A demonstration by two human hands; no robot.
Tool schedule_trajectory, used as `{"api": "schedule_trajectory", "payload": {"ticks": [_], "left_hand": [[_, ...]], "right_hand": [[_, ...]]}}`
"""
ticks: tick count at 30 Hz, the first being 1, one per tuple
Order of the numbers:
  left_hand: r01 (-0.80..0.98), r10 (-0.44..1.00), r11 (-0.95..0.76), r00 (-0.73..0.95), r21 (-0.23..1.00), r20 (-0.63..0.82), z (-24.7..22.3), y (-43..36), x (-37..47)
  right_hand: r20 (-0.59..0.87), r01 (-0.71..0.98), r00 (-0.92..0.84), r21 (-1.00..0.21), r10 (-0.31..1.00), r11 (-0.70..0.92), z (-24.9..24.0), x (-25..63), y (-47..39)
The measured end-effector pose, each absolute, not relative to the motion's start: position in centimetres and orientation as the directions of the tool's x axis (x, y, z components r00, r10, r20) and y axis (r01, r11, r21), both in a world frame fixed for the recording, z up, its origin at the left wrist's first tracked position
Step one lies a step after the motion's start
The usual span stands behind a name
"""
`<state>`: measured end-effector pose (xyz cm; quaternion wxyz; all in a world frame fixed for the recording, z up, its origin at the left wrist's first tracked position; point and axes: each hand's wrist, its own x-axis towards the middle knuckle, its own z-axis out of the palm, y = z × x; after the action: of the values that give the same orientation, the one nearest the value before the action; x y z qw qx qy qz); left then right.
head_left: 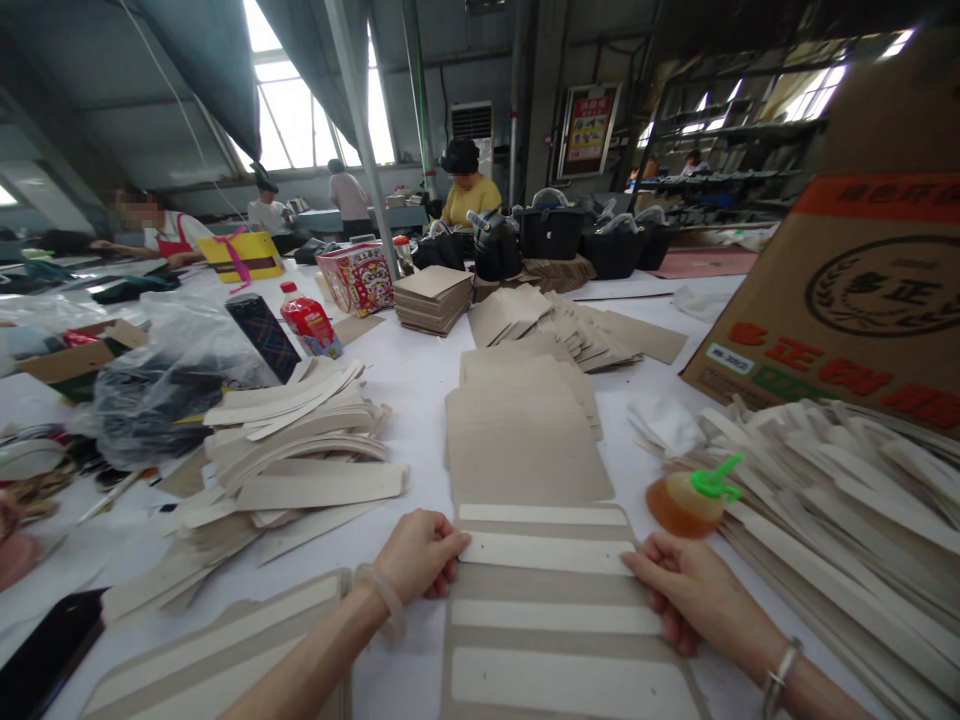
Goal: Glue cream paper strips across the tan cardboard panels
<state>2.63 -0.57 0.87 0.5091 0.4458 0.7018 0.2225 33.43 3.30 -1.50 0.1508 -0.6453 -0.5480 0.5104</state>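
Note:
A pale strip (546,554) lies across a grey-brown board (551,585), and both hands pinch its ends. My left hand (421,552) is closed on the strip's left end, thumb on top. On the right end, my right hand (679,580) is closed the same way. Other pale strips rest on the same board, one above and two below. Beyond it lie overlapping plain boards (529,440). A pile of loose strips (300,450) stands to the left, and a larger pile (847,520) to the right.
A glue bottle with a green cap (686,503) stands right of the boards. Behind it is a large cardboard box (847,300). A phone (52,645) lies at the lower left, near another board with strips (225,660). A red bottle (309,320) and several people are farther back.

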Motion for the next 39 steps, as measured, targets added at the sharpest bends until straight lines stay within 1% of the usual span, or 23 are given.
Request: {"api": "schedule_trajectory", "payload": {"ticks": [6,25,32,39], "left_hand": [[0.42,0.853,0.497,-0.072,0.76,-0.518,1.08,-0.58,2.62],[0.514,0.883,0.437,-0.09,0.738,-0.461,1.48,-0.88,2.87],[0.534,0.888,0.43,-0.107,0.727,-0.447,0.84,-0.93,2.73],[0.54,0.886,0.422,-0.077,0.728,-0.457,0.58,-0.98,2.91]], "right_hand": [[-0.499,0.555,-0.126,-0.751,0.857,-0.356,-1.41,33.35,3.27],[-0.496,0.547,-0.124,-0.757,0.859,-0.358,-1.63,33.54,3.32],[-0.495,0.523,-0.129,-0.771,0.859,-0.365,-1.7,33.58,3.32],[-0.502,0.457,-0.113,-0.793,0.858,-0.404,-0.81,32.89,3.23]]}}
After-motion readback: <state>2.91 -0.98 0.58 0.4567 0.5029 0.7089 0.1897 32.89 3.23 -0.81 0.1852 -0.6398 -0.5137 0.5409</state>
